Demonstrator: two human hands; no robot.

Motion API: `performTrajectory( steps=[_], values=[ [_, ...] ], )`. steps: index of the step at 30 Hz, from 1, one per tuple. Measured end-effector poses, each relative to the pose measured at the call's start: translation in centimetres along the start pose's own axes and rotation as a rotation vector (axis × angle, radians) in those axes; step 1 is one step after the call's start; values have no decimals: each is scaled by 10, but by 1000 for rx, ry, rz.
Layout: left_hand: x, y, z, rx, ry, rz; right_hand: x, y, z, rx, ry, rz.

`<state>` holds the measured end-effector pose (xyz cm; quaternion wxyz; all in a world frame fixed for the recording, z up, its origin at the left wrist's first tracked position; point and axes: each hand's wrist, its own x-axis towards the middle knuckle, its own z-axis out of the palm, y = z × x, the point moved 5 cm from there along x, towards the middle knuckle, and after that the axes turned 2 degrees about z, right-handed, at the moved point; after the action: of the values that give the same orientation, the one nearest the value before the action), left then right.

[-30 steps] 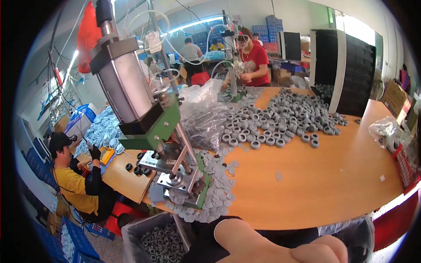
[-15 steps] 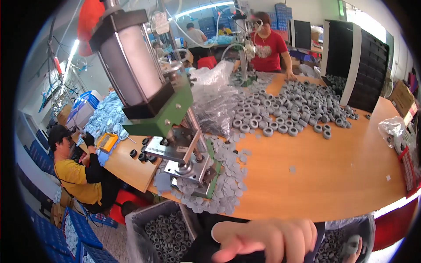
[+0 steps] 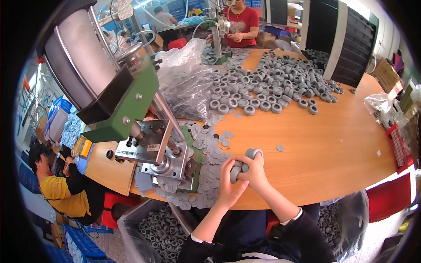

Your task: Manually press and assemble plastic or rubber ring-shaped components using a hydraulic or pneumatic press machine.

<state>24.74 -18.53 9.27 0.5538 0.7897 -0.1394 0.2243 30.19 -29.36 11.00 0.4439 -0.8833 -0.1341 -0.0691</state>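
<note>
Both hands, the left hand (image 3: 226,184) and right hand (image 3: 254,172), pinch a short stack of grey rubber rings (image 3: 244,164) between curled fingers just above the wooden tabletop (image 3: 324,144), beside flat grey discs (image 3: 210,149) near the press (image 3: 144,131).

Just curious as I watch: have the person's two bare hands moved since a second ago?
Yes. Both hands have come up from the lower edge onto the orange wooden table, now holding grey rubber rings beside the green press machine.
</note>
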Motion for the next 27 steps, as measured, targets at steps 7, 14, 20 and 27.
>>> performTrajectory(
  steps=[7,14,20,27],
  values=[
    [-6,-2,-16,-360,213,-136,-14,-30,12,303,-90,-44],
    [-16,-10,-27,-1009,381,-331,-10,-37,10,519,-348,28],
    [-22,-4,-31,-956,395,-371,-20,-15,24,856,-348,360],
    [-27,-4,-25,-1266,392,-351,-31,-17,10,941,-318,372]
  ],
)
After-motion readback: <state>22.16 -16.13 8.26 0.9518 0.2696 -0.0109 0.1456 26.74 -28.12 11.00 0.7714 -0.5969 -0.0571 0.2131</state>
